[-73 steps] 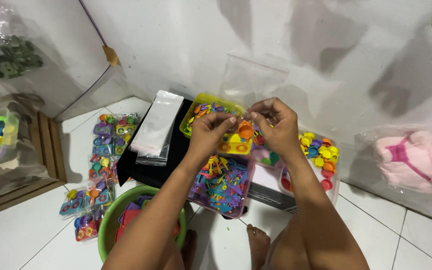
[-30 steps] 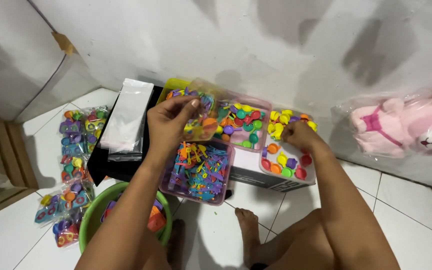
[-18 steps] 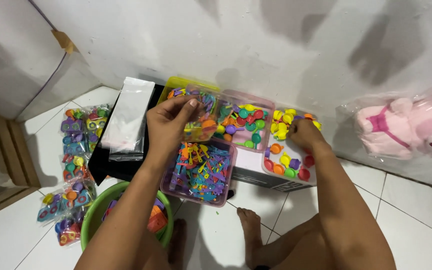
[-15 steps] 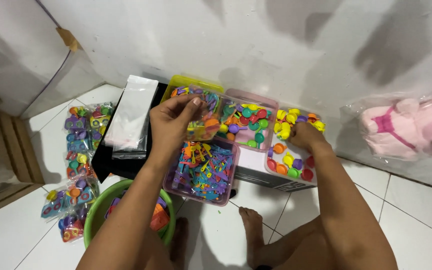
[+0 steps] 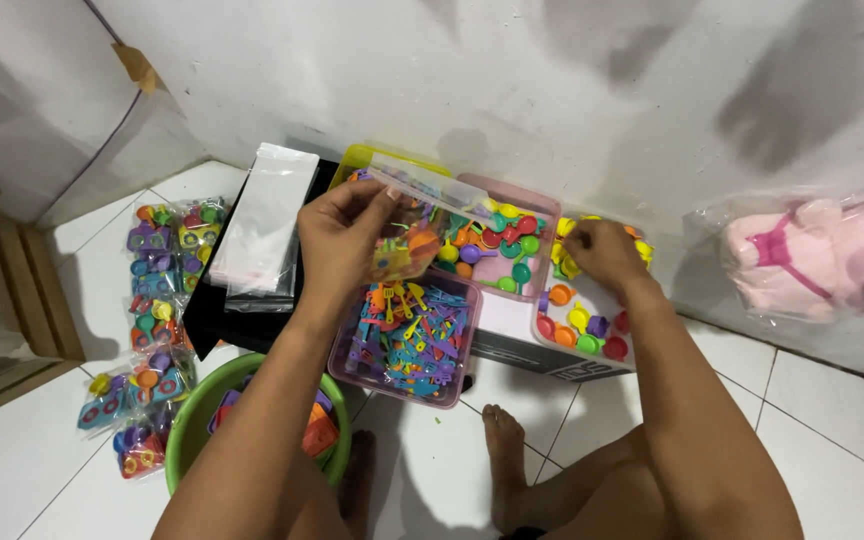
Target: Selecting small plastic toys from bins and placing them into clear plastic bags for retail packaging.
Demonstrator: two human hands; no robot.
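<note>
The clear plastic bag [image 5: 417,215] hangs from the left hand [image 5: 337,235], pinched at its top edge between thumb and fingers, above the gap between the yellow tray [image 5: 377,160] and the pink-rimmed box of flat utensil pieces [image 5: 407,340]. It already carries a few small toy parts, an orange cup and something yellow among them, gathered at its lower end. The right hand [image 5: 602,252] rests in the clear box of little cups and pans [image 5: 582,320], fingers curled down among the yellow pieces; whether they have closed on one I cannot tell, since the fingertips are hidden.

The risks, as I judge them, lie mostly with the bag. It is held by one edge only, so its mouth droops half shut; a piece brought across would likely meet the film rather than the opening and drop into the middle box of small pans [image 5: 497,250] or onto the tiled floor [image 5: 832,440]. The bag also tilts, and the parts inside could slide out if the pinch loosens. The boxes sit close together on a black case [image 5: 222,320] whose edge is near, so a knock from the forearm could shift the utensil box towards the green basin [image 5: 192,420]. Filled packets [image 5: 152,300] and a stack of empty bags [image 5: 267,225] lie to the left.
</note>
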